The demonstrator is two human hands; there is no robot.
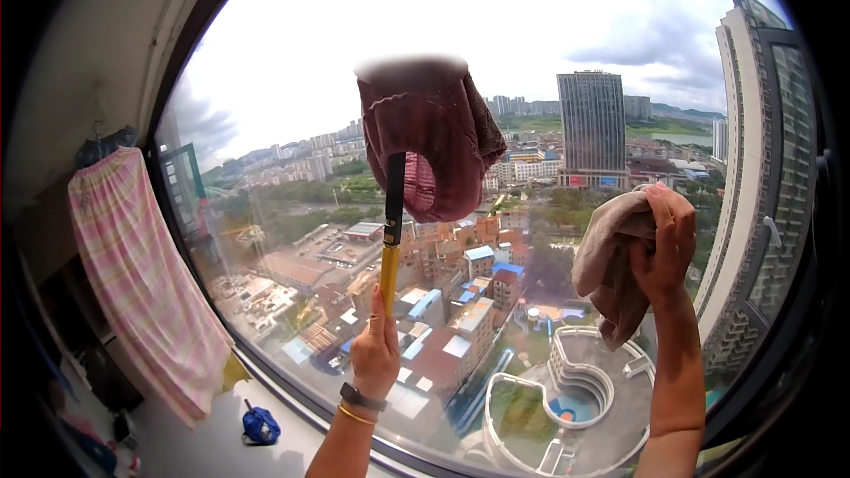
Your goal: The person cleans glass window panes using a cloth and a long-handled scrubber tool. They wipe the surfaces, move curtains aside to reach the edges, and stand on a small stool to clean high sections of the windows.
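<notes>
My left hand (375, 348) grips the yellow lower part of a yellow-and-black handle (392, 252), thumb pointing up along it. The handle's black upper end goes into a hole in a maroon cloth (425, 126), which hangs bunched around the top. Whatever the cloth covers is hidden, and its upper edge is blurred. To the right, my raised right hand (667, 239) holds a crumpled grey-brown cloth (611, 259) in front of the window glass (531, 265). I cannot tell whether that cloth touches the pane.
A pink checked fabric (146, 272) hangs at the left beside the dark window frame (199, 292). Below it, a small blue bag (260, 425) sits on a white surface (219, 458). An open window sash (780, 179) with a white handle (771, 231) stands at the right.
</notes>
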